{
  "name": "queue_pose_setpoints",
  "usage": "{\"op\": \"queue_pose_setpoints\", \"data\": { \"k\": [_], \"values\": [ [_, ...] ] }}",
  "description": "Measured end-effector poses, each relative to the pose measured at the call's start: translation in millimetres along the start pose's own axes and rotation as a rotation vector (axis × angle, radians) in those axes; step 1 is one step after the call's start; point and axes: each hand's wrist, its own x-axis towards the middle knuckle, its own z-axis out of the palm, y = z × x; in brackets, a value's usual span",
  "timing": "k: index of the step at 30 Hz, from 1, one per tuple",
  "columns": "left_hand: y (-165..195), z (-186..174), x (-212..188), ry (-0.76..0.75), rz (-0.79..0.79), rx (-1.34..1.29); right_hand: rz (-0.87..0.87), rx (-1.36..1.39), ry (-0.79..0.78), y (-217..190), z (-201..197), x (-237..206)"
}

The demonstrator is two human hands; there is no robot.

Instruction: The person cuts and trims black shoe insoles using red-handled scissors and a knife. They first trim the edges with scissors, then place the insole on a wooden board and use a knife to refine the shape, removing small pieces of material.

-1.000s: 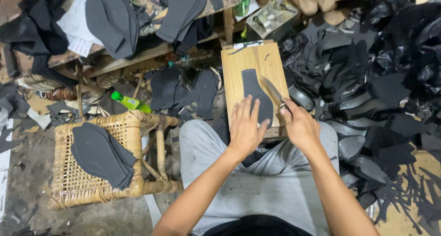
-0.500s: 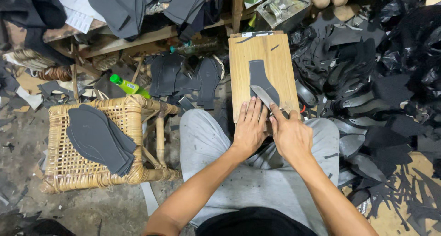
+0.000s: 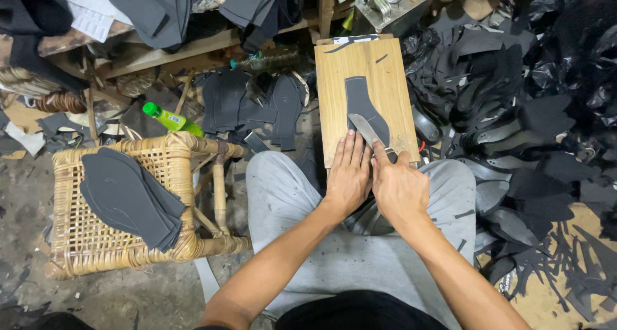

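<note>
A wooden cutting board (image 3: 334, 92) rests on my lap, tilted away from me. On it lies a dark grey sole-shaped piece of sheet material (image 3: 360, 98). My right hand (image 3: 400, 187) grips a knife (image 3: 364, 129), its blade lying across the near end of the grey piece. Flat beside it, my left hand (image 3: 348, 176) presses down on the board's near edge and the material there, fingers together. The two hands touch side by side.
A wicker stool (image 3: 90, 240) at my left carries a stack of grey cut soles (image 3: 128, 198). A green bottle (image 3: 170, 119) lies behind it. Black scraps and offcuts (image 3: 514, 111) heap up on the right. A metal tray (image 3: 393, 2) sits beyond the board.
Both hands have drawn closer together at the board's near edge. The knife blade now lies lower across the grey piece, and the view has shifted slightly.
</note>
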Motion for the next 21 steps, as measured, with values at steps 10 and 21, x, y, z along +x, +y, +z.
{"op": "queue_pose_setpoints", "data": {
  "k": [10, 21],
  "values": [
    [0, 1, 0, 0.041, 0.004, -0.042, -0.023, 0.018, 0.086, 6, 12, 39],
    [4, -1, 1, -0.027, -0.05, -0.065, -0.031, -0.004, 0.004, 3, -5, 2]
  ]
}}
